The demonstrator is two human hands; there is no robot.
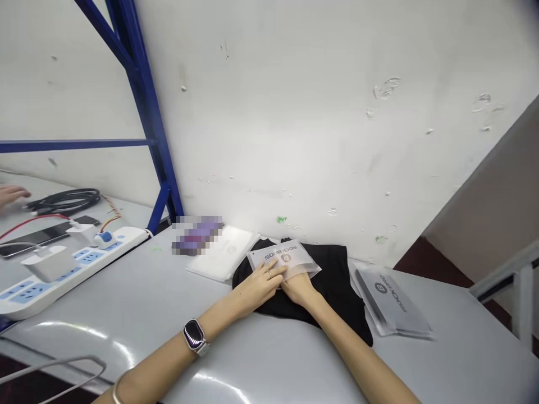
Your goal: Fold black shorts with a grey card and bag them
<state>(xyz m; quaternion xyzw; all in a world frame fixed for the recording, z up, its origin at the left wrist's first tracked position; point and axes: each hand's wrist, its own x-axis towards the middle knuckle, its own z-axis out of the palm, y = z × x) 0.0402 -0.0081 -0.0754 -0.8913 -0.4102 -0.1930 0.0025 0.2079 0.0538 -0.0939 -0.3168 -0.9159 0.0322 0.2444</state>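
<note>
A frosted plastic bag [301, 253] with printed lettering lies over black cloth [332, 269] on the grey table [168, 314]. My left hand [261, 285], with a ring on one finger and a watch on the wrist, rests on the bag's front with its fingers spread out. Just right of it, my right hand [298, 287] reaches into or under the bag's near edge; its fingers are mostly hidden. To the left are flat white plastic bags [225, 252]. Filled, printed bags [391, 306] are stacked to the right of the cloth.
A power strip [80, 269] with plugged-in chargers stands at the left, near a blue metal frame [147, 106]. Coiled black cable [69, 200] and another person's hand [13, 194] are beyond it. A blurred purple item [197, 234] lies by the wall.
</note>
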